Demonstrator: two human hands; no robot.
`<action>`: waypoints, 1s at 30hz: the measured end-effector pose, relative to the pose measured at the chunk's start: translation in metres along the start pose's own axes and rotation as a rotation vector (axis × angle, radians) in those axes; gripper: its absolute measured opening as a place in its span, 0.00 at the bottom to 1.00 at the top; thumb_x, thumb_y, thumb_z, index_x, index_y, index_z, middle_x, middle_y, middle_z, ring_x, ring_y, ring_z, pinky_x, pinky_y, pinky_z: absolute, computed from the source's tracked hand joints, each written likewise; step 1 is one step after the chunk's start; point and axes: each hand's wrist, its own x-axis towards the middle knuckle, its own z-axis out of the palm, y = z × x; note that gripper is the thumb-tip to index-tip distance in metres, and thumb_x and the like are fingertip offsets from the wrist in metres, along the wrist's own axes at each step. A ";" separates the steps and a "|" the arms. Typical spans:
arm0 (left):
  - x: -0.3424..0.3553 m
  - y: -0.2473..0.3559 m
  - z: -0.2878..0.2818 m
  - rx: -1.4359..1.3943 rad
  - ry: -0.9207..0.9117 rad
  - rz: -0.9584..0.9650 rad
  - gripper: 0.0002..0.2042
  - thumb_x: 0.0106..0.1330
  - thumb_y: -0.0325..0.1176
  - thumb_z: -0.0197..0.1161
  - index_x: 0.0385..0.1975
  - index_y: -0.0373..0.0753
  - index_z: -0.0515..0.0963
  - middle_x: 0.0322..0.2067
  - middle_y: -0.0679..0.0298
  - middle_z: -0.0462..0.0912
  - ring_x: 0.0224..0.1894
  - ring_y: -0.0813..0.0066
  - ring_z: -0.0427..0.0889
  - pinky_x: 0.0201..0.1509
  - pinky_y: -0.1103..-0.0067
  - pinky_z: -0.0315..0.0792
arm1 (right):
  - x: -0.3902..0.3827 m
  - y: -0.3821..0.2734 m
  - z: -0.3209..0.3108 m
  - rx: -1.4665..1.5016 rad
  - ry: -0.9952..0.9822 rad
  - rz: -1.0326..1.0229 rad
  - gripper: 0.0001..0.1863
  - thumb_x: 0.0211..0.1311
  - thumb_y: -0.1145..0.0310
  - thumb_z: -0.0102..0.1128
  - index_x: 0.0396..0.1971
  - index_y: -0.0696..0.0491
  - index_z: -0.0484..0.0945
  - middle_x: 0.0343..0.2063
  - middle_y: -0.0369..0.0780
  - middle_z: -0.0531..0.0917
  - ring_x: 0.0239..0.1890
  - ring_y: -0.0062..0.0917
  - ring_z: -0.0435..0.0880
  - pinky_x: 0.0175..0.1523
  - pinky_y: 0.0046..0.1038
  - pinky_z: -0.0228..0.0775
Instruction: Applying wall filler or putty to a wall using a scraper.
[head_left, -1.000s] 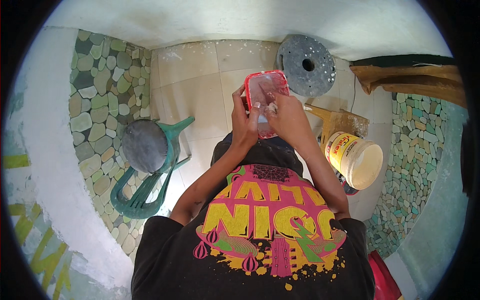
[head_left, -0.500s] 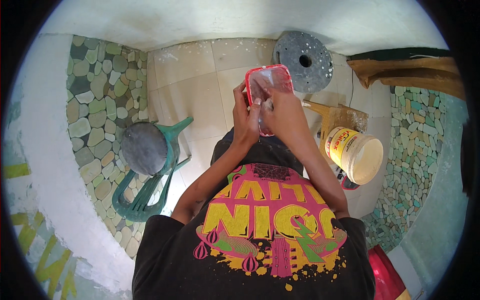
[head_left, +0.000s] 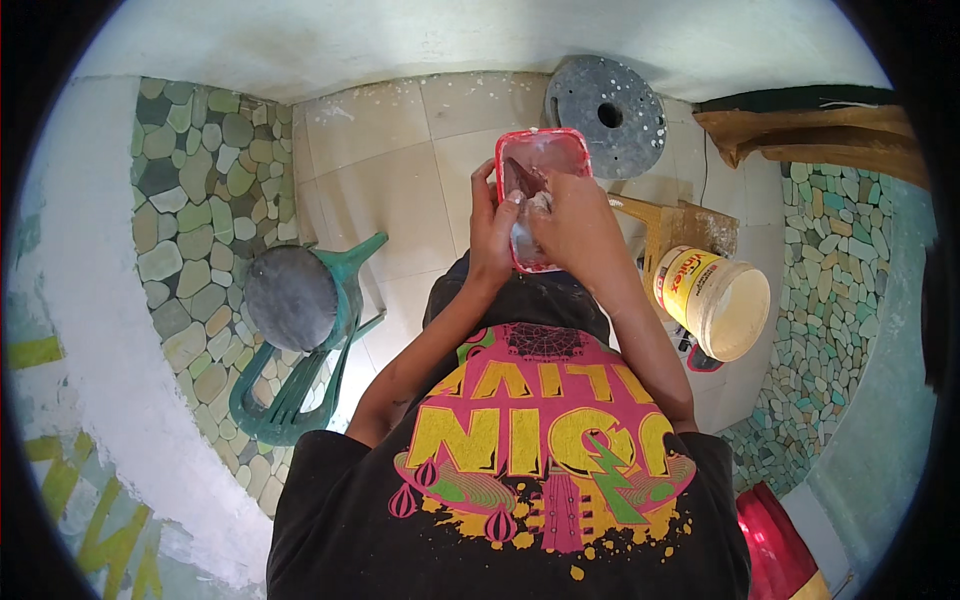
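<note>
Gripping a red-rimmed container (head_left: 566, 133): left hand (head_left: 493, 232), half-curled along its side.

1. Two hands: one left hand (head_left: 492, 235) and one right hand (head_left: 575, 218).
2. One red-rimmed container (head_left: 545, 132).
3. One dark pointed blade (head_left: 524, 178).
4. One grey round disc (head_left: 632, 132), with one large centre hole; its smaller holes are too unclear to count.
5. One bucket (head_left: 705, 300).
6. One wooden stand (head_left: 706, 228).
7. One green plastic chair (head_left: 285, 425) and one dark round piece (head_left: 292, 298) at it.
8. Two pebbled strips: one left strip (head_left: 190, 240), one right strip (head_left: 832, 240); stones too many to count.
9. One black T-shirt (head_left: 345, 520).
10. Brown wood (head_left: 825, 138): one or two pieces, cannot tell.
11. One red thing (head_left: 770, 545), lower right.
12. Several pale floor tiles (head_left: 385, 210), partly hidden.
</note>
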 end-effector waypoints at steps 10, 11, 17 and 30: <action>0.003 0.007 -0.005 -0.777 -0.174 -0.248 0.41 0.69 0.67 0.37 0.69 0.37 0.56 0.67 0.55 0.62 0.68 0.55 0.63 0.72 0.60 0.58 | -0.014 -0.023 -0.014 0.116 -0.013 -0.089 0.14 0.52 0.71 0.59 0.37 0.64 0.80 0.29 0.58 0.81 0.35 0.52 0.82 0.45 0.45 0.74; 0.003 0.010 -0.003 -0.821 -0.193 -0.277 0.42 0.67 0.68 0.38 0.69 0.38 0.55 0.67 0.54 0.62 0.68 0.55 0.64 0.71 0.60 0.59 | -0.015 -0.025 -0.015 0.114 -0.031 -0.101 0.14 0.52 0.71 0.59 0.37 0.64 0.80 0.28 0.58 0.81 0.35 0.52 0.82 0.45 0.46 0.74; 0.007 0.014 0.003 -0.901 -0.257 -0.301 0.49 0.59 0.76 0.41 0.71 0.42 0.52 0.67 0.53 0.62 0.67 0.54 0.65 0.71 0.58 0.59 | -0.019 -0.029 -0.021 -0.103 0.130 -0.044 0.18 0.52 0.73 0.60 0.44 0.63 0.79 0.32 0.56 0.82 0.39 0.51 0.81 0.46 0.42 0.74; 0.005 0.009 0.003 -0.767 -0.205 -0.289 0.50 0.59 0.77 0.38 0.70 0.39 0.53 0.67 0.53 0.61 0.67 0.54 0.65 0.72 0.61 0.57 | -0.014 -0.026 -0.014 -0.078 0.073 -0.046 0.17 0.51 0.74 0.58 0.42 0.64 0.79 0.30 0.57 0.81 0.37 0.51 0.82 0.46 0.44 0.74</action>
